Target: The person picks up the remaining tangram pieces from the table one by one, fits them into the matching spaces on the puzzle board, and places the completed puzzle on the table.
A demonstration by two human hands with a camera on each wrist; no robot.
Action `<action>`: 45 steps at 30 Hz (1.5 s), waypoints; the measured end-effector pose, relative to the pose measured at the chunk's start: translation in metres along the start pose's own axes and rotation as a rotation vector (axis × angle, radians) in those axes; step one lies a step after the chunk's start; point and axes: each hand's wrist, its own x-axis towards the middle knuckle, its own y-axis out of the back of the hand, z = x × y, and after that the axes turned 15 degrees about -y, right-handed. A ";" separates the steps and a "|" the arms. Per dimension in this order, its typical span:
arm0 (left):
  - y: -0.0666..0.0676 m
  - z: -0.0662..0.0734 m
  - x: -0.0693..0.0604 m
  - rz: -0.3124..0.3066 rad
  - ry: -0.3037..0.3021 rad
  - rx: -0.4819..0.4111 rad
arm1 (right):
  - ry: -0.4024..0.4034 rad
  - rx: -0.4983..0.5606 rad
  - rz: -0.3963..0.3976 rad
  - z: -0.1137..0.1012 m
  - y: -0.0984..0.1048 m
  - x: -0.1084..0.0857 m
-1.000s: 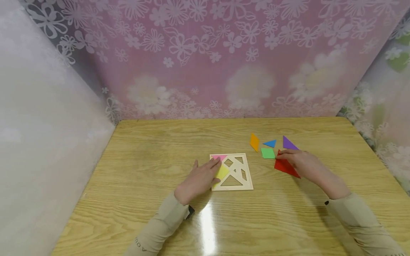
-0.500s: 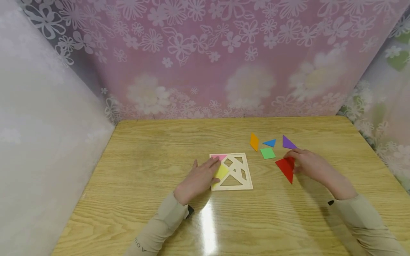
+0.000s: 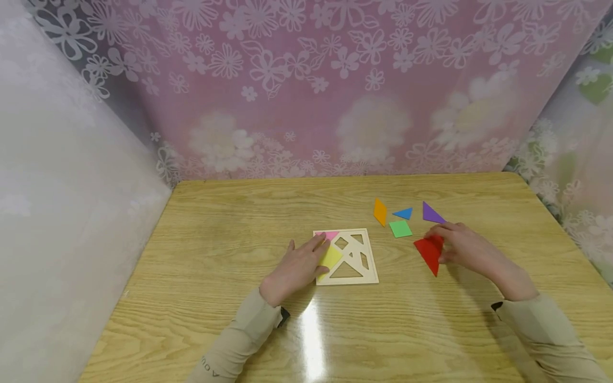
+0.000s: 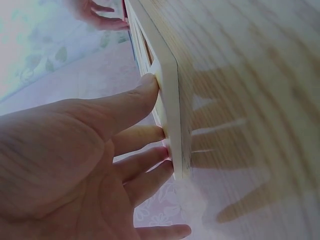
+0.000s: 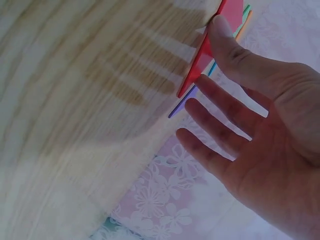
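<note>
My left hand lies over the left side of a pale wooden tangram board, its fingers fairly straight. In the left wrist view the thumb and fingertips touch the board's face near its edge. Set in the board are a yellow triangle and a pink triangle, both partly covered by the fingers. To the right of the board, my right hand holds a large red triangle by its right side. The right wrist view has the thumb at one edge and a fingertip at another.
Loose tangram pieces lie at the back right: an orange parallelogram, a blue triangle, a green square and a purple triangle. Several cut-outs show in the board. A flowered cloth hangs behind the wooden table.
The red triangle has turned, its lower corner swinging left and toward me, as my right hand shifted slightly right. The green square was nudged slightly. My left hand stays in place.
</note>
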 end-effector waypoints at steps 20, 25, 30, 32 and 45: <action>0.002 0.002 -0.002 0.000 -0.009 0.013 | -0.058 0.275 -0.008 0.018 -0.003 -0.009; 0.002 0.002 -0.002 0.001 -0.007 0.005 | -0.101 0.405 -0.044 0.015 -0.002 -0.012; 0.003 0.002 -0.002 0.004 -0.017 0.006 | -0.092 0.499 -0.030 0.008 -0.003 -0.013; 0.003 0.002 -0.003 -0.002 -0.028 0.006 | -0.082 0.521 -0.020 0.005 -0.005 -0.013; 0.002 0.004 -0.004 -0.029 -0.049 0.017 | -0.096 0.613 0.009 -0.033 -0.005 -0.007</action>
